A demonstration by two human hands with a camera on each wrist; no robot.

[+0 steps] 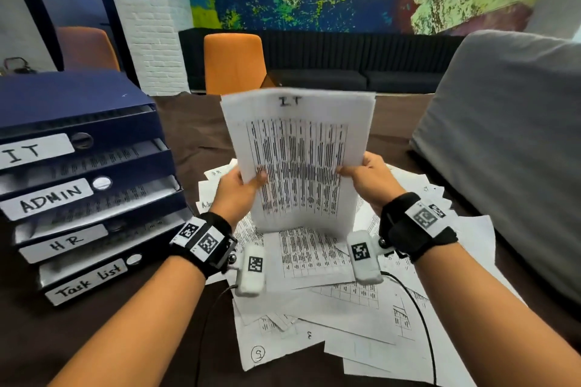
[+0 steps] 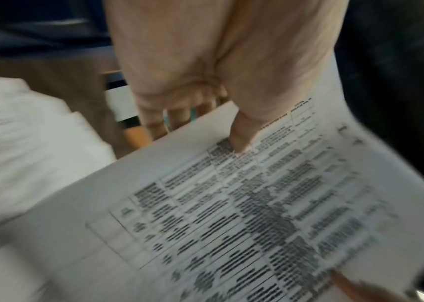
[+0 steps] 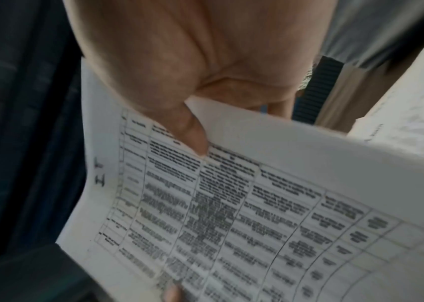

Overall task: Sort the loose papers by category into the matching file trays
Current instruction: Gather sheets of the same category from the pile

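Upright, IT sheet (image 1: pixel 298 160) (both hands pinching), trays (image 1: pixel 85 185) part-filled

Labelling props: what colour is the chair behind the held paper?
Orange chair, clearest in the head view.

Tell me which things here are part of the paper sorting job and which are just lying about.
Part of the job:
- IT sheet, held by left hand and right hand
- loose papers on the table
- file trays labelled IT, ADMIN, HR, Task list

Just lying about:
- orange chair
- grey cushion
- black sofa
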